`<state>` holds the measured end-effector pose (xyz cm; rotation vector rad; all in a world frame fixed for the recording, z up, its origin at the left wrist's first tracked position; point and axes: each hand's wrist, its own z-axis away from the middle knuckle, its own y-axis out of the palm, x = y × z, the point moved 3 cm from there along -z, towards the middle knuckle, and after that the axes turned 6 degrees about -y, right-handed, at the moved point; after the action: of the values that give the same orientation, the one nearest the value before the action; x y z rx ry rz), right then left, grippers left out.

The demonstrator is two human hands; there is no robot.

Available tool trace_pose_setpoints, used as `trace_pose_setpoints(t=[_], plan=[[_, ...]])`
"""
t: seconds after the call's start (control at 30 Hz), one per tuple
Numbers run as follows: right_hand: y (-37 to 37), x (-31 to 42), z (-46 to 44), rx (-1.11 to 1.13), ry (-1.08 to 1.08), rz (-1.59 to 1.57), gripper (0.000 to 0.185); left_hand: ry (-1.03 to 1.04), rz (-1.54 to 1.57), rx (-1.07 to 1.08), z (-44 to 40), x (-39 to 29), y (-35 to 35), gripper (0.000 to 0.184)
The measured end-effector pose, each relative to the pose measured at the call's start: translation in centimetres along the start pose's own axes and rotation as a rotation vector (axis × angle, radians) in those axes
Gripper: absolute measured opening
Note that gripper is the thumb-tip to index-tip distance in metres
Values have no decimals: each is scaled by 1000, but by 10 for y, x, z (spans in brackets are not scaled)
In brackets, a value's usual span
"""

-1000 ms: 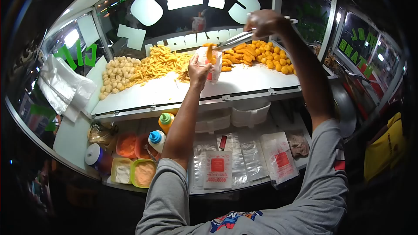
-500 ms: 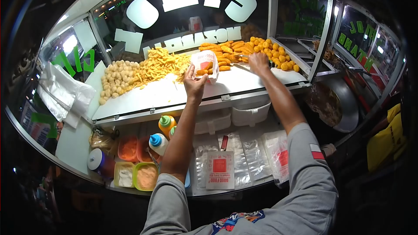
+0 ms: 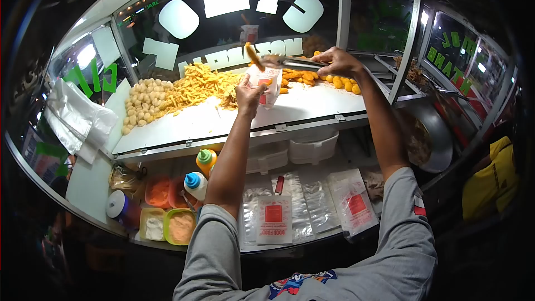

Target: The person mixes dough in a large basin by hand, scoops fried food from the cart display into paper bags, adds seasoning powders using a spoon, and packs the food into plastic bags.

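My left hand (image 3: 248, 98) is closed around a small white paper bag with red print (image 3: 272, 93), held upright above the white counter. Orange-brown fried food shows inside the bag. Higher up and to the right, my right hand (image 3: 341, 62) grips metal tongs (image 3: 298, 62) that point left. At the tips of the tongs a long fried stick (image 3: 254, 56) stands tilted over the bag's mouth. Behind the bag and tongs lie more fried sticks (image 3: 304, 77), partly covered by them. Round orange balls (image 3: 343, 84) sit under my right hand.
French fries (image 3: 209, 85) and pale balls (image 3: 146, 100) are heaped left on the counter (image 3: 195, 124). Below stand sauce bottles (image 3: 195, 185), tubs of powder (image 3: 181, 226), plastic bags (image 3: 323, 206) and printed paper bags (image 3: 274, 220). Glass panes surround the counter; a metal pan (image 3: 437, 139) is at right.
My right hand has moved up from the fried-food pile, and the tongs have swung left to the bag with a fried stick. My left hand still holds the bag in nearly the same place.
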<state>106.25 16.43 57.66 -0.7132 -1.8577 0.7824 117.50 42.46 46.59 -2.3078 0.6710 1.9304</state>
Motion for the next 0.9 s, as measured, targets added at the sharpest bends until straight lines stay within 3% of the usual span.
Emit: trace_pose_setpoints(t=[0.07, 0.17, 0.3, 0.4, 0.43, 0.5, 0.57, 0.6, 0.63, 0.7, 0.77, 0.8, 0.83, 0.87, 0.9], plan=[[6, 7, 6, -33, 56, 115, 69, 24, 95, -28, -2, 5, 2, 68], [-1, -11, 26, -82, -10, 36, 67, 100, 184, -62, 2, 11, 3, 63], [-10, -29, 80, -64, 305, 186, 60, 155, -56, -65, 18, 27, 11, 77], [1, -78, 114, -278, 277, 325, 56, 173, 16, -109, 16, 36, 15, 76], [7, -84, 123, -314, 382, 475, 55, 191, 64, -116, 11, 35, 16, 76], [13, -61, 129, -119, 573, 502, 56, 213, 148, -141, 13, 38, 13, 75], [30, -63, 133, -180, 600, 613, 55, 163, 162, -285, 34, 30, 8, 69], [37, -65, 133, -176, 639, 635, 53, 244, 14, -372, 32, 46, -5, 65], [44, -68, 132, -172, 675, 655, 51, 198, -30, -373, 45, 46, -8, 62], [57, -95, 126, -106, 623, 655, 58, 107, -121, -369, 72, 45, -12, 56], [68, -100, 129, -97, 598, 673, 70, 416, -710, -564, 76, 63, -27, 46], [74, -116, 130, -52, 559, 727, 69, 260, -694, -556, 82, 60, -26, 38], [73, -74, 136, -105, 507, 831, 62, 238, -695, -519, 87, 56, -25, 35], [80, -47, 144, -320, 371, 921, 52, 129, -509, -405, 97, 39, -16, 32], [87, -29, 150, -368, 258, 719, 44, 152, -779, -454, 82, 56, -28, 29]])
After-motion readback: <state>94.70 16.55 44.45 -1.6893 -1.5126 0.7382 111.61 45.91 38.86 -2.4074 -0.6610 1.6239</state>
